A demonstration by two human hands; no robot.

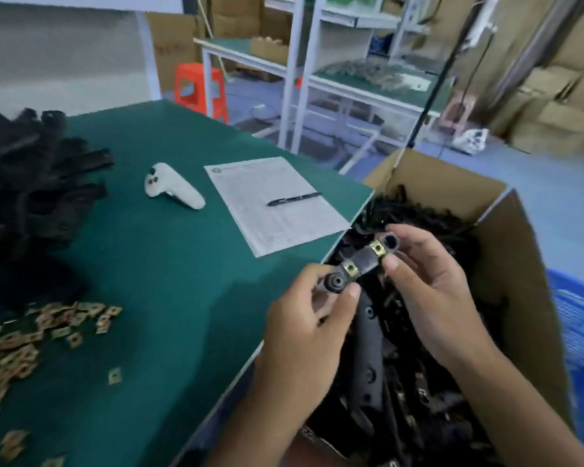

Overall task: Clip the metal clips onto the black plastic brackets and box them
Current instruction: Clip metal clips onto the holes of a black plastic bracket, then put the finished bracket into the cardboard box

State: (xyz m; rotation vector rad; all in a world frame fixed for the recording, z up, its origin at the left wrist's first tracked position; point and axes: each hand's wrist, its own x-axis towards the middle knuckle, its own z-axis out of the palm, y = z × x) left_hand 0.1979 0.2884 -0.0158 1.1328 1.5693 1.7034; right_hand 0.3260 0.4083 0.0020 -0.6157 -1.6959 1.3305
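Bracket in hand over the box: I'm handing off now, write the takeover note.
Left hand grips the lower end of the black bracket; right hand pinches its upper end.
Two metal clips are already seated on it, and it hangs above the cardboard box, which holds many finished brackets.
Done: this piece is clipped.
Left: drop it in, then work through the unclipped bracket pile and loose clips on the green table.
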